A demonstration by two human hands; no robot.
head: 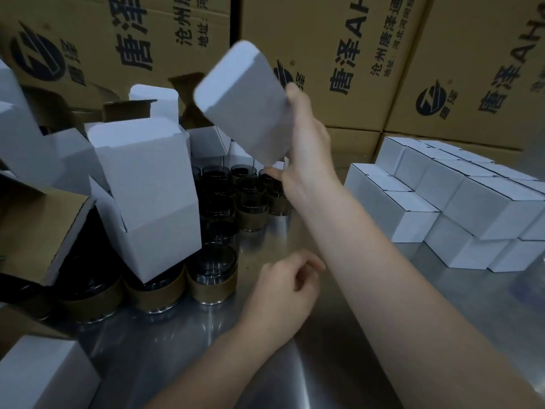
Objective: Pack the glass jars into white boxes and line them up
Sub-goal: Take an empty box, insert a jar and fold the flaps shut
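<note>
My right hand grips a white box and holds it tilted in the air above several dark glass jars with brown bands. My left hand hovers over the metal table with loosely curled fingers and holds nothing. One jar stands just left of that hand. An open white box sits tilted on top of another jar. Closed white boxes are lined up and stacked at the right.
Large brown cartons with printed text form a wall at the back. More open white boxes and brown cardboard flaps crowd the left side. A further white box lies at the near left corner.
</note>
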